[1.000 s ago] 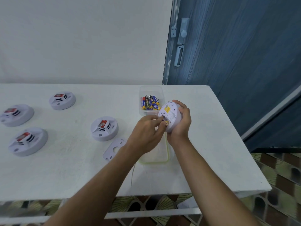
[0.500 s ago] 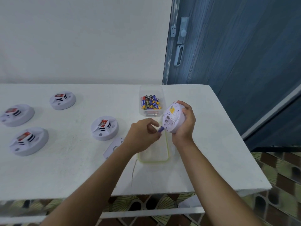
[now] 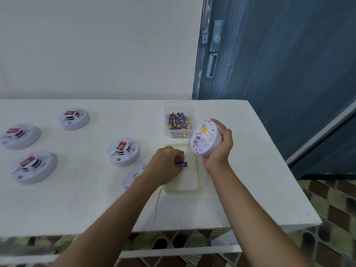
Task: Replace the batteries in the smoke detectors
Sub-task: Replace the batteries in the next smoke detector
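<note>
Two purple cells (image 3: 181, 164) are in the left hand (image 3: 166, 167), its fingers curled round them, low over the clear lid (image 3: 192, 182) lying on the white table (image 3: 96, 199); whether they touch the lid I cannot tell. The right hand (image 3: 218, 151) clasps the smoke detector (image 3: 205, 139) at two o'clock from the lid, raised off the table. Its back is tilted toward the camera and the battery bay is open and, as far as shows, empty.

The step looks like parting with the spent cells. Lay them lengthwise inside the lid so its raised rim stops them rolling. Do not let them near the tub (image 3: 189, 110) at twelve o'clock from the lid, where the mixed batteries (image 3: 177, 121) lie, since a spent cell there would be hard to pick out again.

The right hand should tip the detector bay-up and hold it level, so the left can come straight back with new cells. Any polarity marks in the bay are too small to read here, so check them before pressing anything in.

The mounting plate (image 3: 133, 173) lies at nine o'clock from the lid, partly under the left wrist, and the wrist should lift clear without sweeping it. Beyond it, at about ten o'clock, is the nearest waiting detector (image 3: 123, 151)
</note>
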Demonstrator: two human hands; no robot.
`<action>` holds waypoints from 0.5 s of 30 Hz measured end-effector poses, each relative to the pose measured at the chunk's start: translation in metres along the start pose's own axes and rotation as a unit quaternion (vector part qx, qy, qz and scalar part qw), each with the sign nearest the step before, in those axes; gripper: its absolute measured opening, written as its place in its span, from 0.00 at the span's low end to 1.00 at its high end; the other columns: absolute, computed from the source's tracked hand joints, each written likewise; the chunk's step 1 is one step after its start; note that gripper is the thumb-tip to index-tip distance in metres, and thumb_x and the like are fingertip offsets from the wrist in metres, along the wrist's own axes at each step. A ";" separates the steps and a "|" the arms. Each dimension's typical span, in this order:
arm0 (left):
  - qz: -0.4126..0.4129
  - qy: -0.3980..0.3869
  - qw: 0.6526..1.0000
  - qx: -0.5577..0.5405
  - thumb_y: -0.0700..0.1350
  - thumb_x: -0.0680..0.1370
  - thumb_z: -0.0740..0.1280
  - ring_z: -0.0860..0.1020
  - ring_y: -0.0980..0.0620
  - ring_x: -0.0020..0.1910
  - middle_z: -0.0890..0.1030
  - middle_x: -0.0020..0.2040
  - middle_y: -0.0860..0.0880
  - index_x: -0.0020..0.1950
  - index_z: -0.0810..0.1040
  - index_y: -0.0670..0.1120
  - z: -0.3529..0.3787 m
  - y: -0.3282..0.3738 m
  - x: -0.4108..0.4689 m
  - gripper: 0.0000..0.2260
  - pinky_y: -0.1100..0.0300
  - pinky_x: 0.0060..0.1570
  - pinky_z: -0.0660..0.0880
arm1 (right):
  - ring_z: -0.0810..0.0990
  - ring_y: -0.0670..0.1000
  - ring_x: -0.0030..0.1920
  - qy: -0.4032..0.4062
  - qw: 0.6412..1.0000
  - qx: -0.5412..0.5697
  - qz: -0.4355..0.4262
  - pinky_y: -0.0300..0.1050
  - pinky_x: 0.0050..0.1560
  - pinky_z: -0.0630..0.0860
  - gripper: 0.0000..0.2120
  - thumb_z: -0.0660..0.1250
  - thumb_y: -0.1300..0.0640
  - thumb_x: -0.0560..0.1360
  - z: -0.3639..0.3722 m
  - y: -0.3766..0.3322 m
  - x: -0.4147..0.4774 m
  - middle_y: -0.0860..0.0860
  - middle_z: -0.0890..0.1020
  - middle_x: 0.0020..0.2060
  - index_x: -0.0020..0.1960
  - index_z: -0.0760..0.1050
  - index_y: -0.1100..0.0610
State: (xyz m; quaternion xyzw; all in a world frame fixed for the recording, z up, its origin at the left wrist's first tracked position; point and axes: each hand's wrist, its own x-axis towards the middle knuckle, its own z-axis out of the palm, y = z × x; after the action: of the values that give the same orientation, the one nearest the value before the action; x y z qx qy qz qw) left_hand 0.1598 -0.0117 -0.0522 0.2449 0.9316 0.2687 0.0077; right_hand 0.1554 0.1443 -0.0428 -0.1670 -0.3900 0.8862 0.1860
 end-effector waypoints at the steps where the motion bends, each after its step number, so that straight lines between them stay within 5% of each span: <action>1: -0.004 0.008 1.000 -0.015 0.40 0.72 0.72 0.75 0.51 0.41 0.81 0.43 0.48 0.48 0.84 0.43 -0.002 0.000 0.002 0.06 0.65 0.44 0.70 | 0.80 0.56 0.51 0.000 1.000 0.009 0.006 0.44 0.44 0.78 0.20 0.59 0.49 0.69 0.001 0.000 0.000 0.57 0.81 0.53 0.55 0.79 0.57; 6: -0.052 0.050 0.995 -0.072 0.45 0.74 0.72 0.74 0.61 0.37 0.79 0.40 0.57 0.48 0.83 0.49 -0.018 0.002 0.023 0.04 0.79 0.39 0.65 | 0.81 0.54 0.48 -0.001 0.999 0.033 0.026 0.42 0.41 0.79 0.17 0.54 0.53 0.80 0.004 -0.001 0.003 0.57 0.81 0.53 0.59 0.77 0.58; 12: -0.048 0.102 0.991 -0.071 0.38 0.75 0.66 0.77 0.54 0.43 0.83 0.45 0.51 0.50 0.84 0.46 -0.035 0.007 0.077 0.08 0.73 0.39 0.66 | 0.81 0.55 0.50 0.027 0.999 0.044 0.018 0.46 0.47 0.79 0.23 0.60 0.48 0.68 0.007 -0.011 0.020 0.56 0.82 0.52 0.58 0.79 0.57; 15: -0.047 0.068 0.996 -0.030 0.34 0.76 0.64 0.75 0.53 0.47 0.82 0.53 0.47 0.54 0.83 0.43 -0.034 0.006 0.107 0.12 0.71 0.45 0.64 | 0.81 0.55 0.51 0.034 0.999 0.036 0.014 0.46 0.47 0.79 0.21 0.60 0.49 0.71 0.005 -0.016 0.031 0.55 0.82 0.52 0.58 0.79 0.57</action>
State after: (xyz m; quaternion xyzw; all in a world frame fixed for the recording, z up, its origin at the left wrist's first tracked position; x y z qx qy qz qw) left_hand 0.0634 0.0250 -0.0071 0.1814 0.9320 0.3117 -0.0361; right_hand 0.1293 0.1654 -0.0319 -0.1959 -0.3490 0.8960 0.1924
